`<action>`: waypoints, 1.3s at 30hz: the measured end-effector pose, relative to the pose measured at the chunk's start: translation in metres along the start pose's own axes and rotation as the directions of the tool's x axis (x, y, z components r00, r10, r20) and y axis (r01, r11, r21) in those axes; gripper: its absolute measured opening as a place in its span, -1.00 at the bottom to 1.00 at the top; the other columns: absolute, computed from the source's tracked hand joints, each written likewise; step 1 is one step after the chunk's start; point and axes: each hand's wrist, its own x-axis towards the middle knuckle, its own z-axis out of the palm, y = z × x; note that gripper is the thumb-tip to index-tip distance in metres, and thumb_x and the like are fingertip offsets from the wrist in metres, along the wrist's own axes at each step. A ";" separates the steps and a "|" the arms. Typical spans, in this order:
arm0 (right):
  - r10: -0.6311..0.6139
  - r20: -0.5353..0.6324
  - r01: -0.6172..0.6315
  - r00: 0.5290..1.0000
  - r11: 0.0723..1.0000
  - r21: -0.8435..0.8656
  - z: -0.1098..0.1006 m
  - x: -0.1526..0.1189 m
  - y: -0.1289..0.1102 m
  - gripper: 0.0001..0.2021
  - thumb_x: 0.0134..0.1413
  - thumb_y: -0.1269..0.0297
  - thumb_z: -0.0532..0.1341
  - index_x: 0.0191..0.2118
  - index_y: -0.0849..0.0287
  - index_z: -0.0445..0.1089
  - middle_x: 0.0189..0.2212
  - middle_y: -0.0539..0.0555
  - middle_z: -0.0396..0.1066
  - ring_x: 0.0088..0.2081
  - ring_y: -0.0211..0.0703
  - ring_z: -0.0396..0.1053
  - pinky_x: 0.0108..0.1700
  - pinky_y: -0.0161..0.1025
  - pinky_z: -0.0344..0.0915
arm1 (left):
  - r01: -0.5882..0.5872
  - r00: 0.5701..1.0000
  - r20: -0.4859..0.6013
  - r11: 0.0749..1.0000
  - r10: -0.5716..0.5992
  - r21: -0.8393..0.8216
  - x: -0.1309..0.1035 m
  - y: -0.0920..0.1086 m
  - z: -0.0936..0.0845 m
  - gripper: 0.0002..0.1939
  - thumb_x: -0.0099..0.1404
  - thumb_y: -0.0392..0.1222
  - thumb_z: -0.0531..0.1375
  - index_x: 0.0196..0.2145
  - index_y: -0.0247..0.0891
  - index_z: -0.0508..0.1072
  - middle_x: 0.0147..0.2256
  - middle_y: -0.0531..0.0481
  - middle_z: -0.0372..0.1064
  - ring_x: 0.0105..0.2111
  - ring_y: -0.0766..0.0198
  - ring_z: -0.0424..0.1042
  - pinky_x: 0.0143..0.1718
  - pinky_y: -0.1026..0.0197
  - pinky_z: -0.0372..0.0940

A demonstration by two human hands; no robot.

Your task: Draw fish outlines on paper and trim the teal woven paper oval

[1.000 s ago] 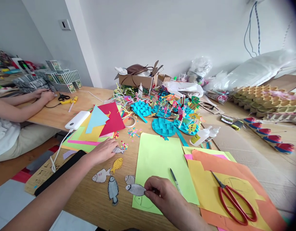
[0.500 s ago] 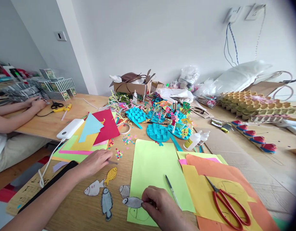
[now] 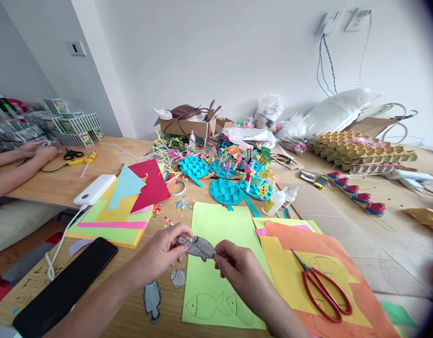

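Over a light green sheet, I hold grey paper fish cutouts between both hands; two seem to overlap. My left hand pinches them at the head end, and the fingers of my right hand grip the other end. Pencil-like outlines of fish are drawn on the lower part of the sheet, one partly covered by my right hand. Two more cutouts lie on the table: a blue-grey fish and a small round grey fish, both near my left forearm.
Red-handled scissors rest on yellow and orange paper at right. Glue bottles stand behind. Coloured paper, a power bank and a black phone lie left. Blue woven paper pieces fill the middle. Another person's hands work far left.
My left hand has moved right from the table to the cutouts. My right hand has lifted its grey fish up the sheet. My left arm now covers where the orange and white fish lay.
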 end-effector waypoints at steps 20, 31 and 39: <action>0.001 0.088 -0.018 0.996 0.982 0.189 0.008 0.008 0.004 -0.87 0.07 0.36 0.07 -0.40 0.20 0.34 -0.58 -0.06 0.30 -0.54 -0.32 0.26 -0.50 -0.39 0.12 | -0.034 0.999 0.008 0.995 0.033 0.089 0.008 -0.012 0.005 -0.62 0.19 -0.29 0.01 -0.06 -0.26 0.44 -0.50 0.06 0.34 -0.54 0.35 0.32 -0.48 0.31 0.25; -0.186 -0.018 0.176 0.982 0.953 -0.246 0.017 0.016 -0.009 -0.76 0.17 0.31 0.02 -0.52 0.14 0.21 -0.61 -0.04 0.25 -0.56 -0.27 0.17 -0.49 -0.35 0.02 | -0.145 0.988 -0.031 0.984 0.149 0.104 -0.003 0.009 -0.015 -0.69 0.22 -0.29 0.04 -0.09 -0.21 0.43 -0.39 0.04 0.31 -0.49 0.35 0.33 -0.34 0.25 0.30; -0.116 -0.077 0.103 0.990 0.982 -0.156 -0.002 -0.008 0.009 -0.79 0.09 0.26 0.03 -0.53 0.13 0.25 -0.56 0.01 0.25 -0.52 -0.22 0.19 -0.47 -0.32 0.08 | -0.186 0.940 0.340 0.798 -0.025 0.573 -0.040 -0.027 -0.039 -0.56 0.05 -0.52 0.08 -0.12 -0.16 0.36 -0.11 -0.03 0.26 -0.07 0.14 0.25 -0.06 0.15 0.17</action>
